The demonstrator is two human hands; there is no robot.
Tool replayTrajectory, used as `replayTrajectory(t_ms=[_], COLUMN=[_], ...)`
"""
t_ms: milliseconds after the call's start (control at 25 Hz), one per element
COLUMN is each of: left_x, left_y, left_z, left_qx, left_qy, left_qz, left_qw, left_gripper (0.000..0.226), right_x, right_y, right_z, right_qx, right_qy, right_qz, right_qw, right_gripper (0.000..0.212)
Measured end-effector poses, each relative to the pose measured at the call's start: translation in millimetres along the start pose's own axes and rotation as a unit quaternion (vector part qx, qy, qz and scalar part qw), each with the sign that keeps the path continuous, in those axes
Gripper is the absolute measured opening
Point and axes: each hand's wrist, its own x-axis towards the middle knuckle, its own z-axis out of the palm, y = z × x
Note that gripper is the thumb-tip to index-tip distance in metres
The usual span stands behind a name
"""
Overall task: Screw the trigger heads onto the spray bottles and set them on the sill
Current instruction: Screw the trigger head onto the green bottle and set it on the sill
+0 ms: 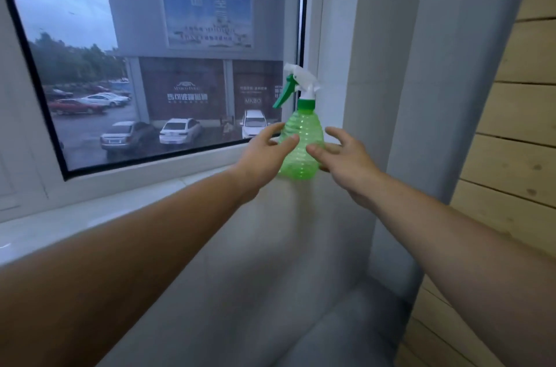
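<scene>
A wide window fills the upper left, looking out on a wet car park with parked cars and a building hung with a tall blue banner. Its white frame runs up the right edge of the glass. Right of the frame stands a grey wall pier, and beyond that a wall of pale wooden planks. Below the glass the white sill runs from the left edge across to the corner by the pier.

Two bare forearms reach in from the bottom corners toward that corner, the left forearm over the sill's front edge and the right forearm in front of the pier.

The left grip and the right grip flank the bottle on either side. Both are loose, with fingers spread and nearly straight, curled round nothing. The thumb tips lie against or just in front of the ribbed body; whether they touch it cannot be told.

The spray bottle — clear green, pear-shaped, ribbed — stands upright on the sill at its right end, close against the frame.

Its white trigger head sits on top, joined to the neck by a green collar, with the green trigger lever pointing down and to the left, in front of the glass.
</scene>
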Motion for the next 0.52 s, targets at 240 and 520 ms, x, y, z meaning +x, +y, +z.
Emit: replayTrajectory(t_ms=[240,520], left_x=[63,88], left_y=[-14,-44], left_z=[-2,-5], left_qx=[0.073,-0.009], left_qy=[0.044,0.032], left_qz=[-0.005,-0.080], left_qw=[0.996,0.996], left_gripper=[0.030,0.057], right_x=[74,101], right_y=[17,39], right_z=[8,16], right_qx=[-0.023,-0.023], right_qy=[0.011,0.009], right_qz=[-0.001,0.010], right_qw=[1.000,1.000], right_gripper=[0.044,0.044])
